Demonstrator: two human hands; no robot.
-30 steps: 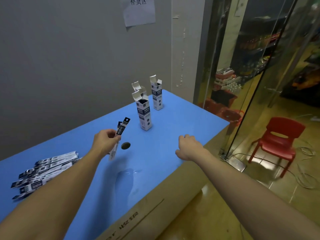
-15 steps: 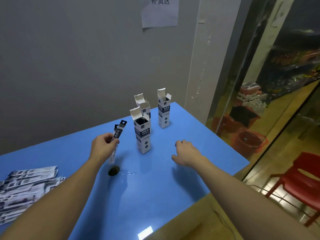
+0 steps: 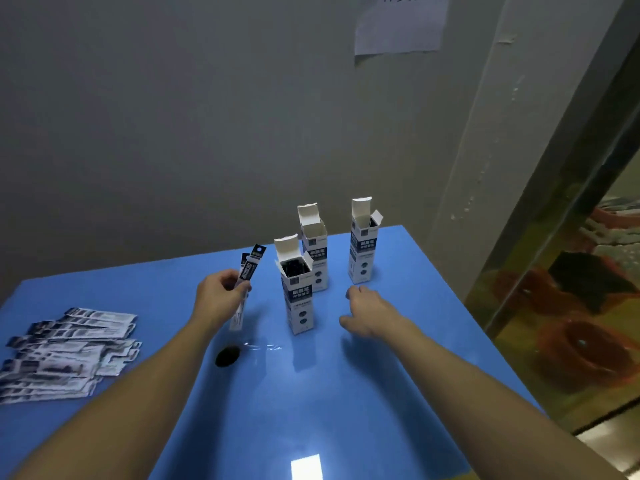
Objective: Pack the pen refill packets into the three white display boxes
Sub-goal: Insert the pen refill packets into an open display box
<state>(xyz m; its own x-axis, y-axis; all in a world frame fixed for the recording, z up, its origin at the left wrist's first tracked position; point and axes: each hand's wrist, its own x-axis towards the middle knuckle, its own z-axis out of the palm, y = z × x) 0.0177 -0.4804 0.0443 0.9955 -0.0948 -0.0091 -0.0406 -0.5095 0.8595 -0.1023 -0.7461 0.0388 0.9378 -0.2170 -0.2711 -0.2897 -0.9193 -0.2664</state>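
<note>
Left hand (image 3: 217, 299) grips slim black-and-white pen refill packets (image 3: 246, 285) upright, just left of the nearest tall white cardboard display box (image 3: 298, 299), flap open, dark contents inside. Two more open white boxes (image 3: 314, 252) (image 3: 363, 249) stand behind. Right hand (image 3: 369, 311) hovers loosely curled, holding nothing, right of nearest box. Loose packet pile (image 3: 65, 353) lies far left on blue tabletop (image 3: 311, 403).

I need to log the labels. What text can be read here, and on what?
Paper sign on the wall: characters cut off by the frame edge, unreadable.
Three boxes: dark label with white characters, too blurred to read.
Packets in the left hand and in the pile: print too small.
</note>
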